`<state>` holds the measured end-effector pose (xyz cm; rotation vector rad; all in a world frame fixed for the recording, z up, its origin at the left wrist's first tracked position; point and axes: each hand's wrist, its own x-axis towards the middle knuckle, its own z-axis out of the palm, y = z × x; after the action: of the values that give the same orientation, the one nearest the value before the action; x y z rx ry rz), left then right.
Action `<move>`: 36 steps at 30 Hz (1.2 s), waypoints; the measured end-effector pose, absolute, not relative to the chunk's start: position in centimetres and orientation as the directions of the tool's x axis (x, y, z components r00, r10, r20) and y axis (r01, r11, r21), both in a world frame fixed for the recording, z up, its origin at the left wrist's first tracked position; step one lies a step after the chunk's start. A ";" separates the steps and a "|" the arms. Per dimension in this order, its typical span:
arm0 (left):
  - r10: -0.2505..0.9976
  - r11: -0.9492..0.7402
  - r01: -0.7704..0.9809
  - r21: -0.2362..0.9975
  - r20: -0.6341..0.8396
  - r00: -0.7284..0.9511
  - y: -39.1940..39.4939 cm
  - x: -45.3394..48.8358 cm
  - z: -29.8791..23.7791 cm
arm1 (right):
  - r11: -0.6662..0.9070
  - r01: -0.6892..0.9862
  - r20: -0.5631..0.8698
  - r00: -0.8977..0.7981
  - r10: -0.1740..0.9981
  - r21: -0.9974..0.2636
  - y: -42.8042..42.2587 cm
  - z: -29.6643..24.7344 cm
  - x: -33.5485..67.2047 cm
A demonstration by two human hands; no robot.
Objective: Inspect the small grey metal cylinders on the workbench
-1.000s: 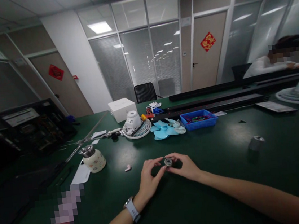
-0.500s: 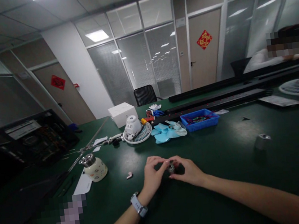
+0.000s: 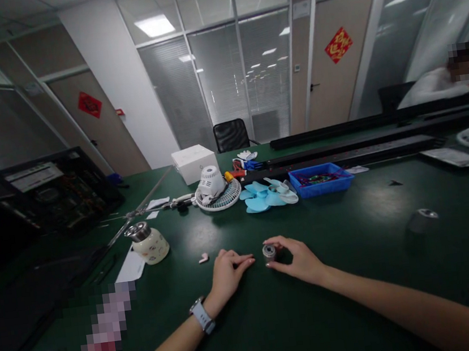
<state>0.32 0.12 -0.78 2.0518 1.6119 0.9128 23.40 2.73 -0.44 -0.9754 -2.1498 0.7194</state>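
A small round metal part (image 3: 268, 252), like a little motor, sits on the green table (image 3: 352, 229) in front of me. My right hand (image 3: 296, 259) pinches it between thumb and fingertips. My left hand (image 3: 226, 273), with a watch on its wrist, rests on the table just left of the part, fingers curled, forefinger pointing toward it, nothing in it. A small gap separates that hand from the part.
Behind the hands lie light-blue fan blades (image 3: 266, 195), a white fan grille with motor (image 3: 216, 190), a blue tray (image 3: 323, 179), a white box (image 3: 194, 162) and a lidded cup (image 3: 148, 244). A dark cylinder (image 3: 420, 220) stands at right. Another person (image 3: 449, 81) sits far right.
My left hand has let go of the small part and drawn back to the left; the right hand still holds it. The view has shifted slightly.
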 end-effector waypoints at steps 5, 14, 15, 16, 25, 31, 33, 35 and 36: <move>0.956 -0.255 0.687 0.680 0.282 0.075 0.2 -0.1 -0.9 | 0.633 0.591 0.355 -0.526 0.772 -0.500 3.1 1.5 24.5; 0.948 -0.161 0.645 0.747 0.299 -0.109 0.5 -0.5 -1.7 | 0.051 0.999 0.055 -0.050 0.997 -0.010 11.0 6.2 36.0; 0.949 -0.151 0.635 0.758 0.291 -0.122 0.5 -0.5 -1.7 | -0.027 0.999 0.047 0.026 0.999 0.023 11.5 6.4 37.4; 0.949 -0.141 0.627 0.766 0.284 -0.133 0.5 -0.5 -1.7 | -0.097 0.994 0.050 0.094 0.994 0.051 11.9 6.6 38.7; 0.922 -0.143 0.648 0.748 0.339 -0.187 0.3 0.0 -1.2 | -0.354 0.933 0.191 0.336 0.922 0.068 12.6 6.5 41.6; 0.940 -0.192 0.975 0.112 0.307 0.150 -0.9 -2.6 2.5 | 0.573 0.805 0.432 -0.467 0.772 -0.153 6.6 4.1 29.3; 0.963 -0.086 0.995 -0.050 0.251 0.096 -1.2 -4.0 3.7 | 0.739 0.641 0.399 -0.633 0.663 -0.209 4.2 2.8 25.2; 0.983 -0.026 0.993 -0.113 0.178 0.046 -1.1 -5.1 4.4 | 0.803 0.551 0.367 -0.716 0.594 -0.227 2.6 1.8 22.2; 0.991 -0.014 0.993 -0.118 0.127 0.030 -1.0 -5.4 4.5 | 0.813 0.537 0.361 -0.730 0.581 -0.224 2.2 1.4 21.2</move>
<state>-5.45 -0.98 4.54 2.3705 2.3184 0.0143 21.15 2.22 1.36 -0.8362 -2.5802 0.1453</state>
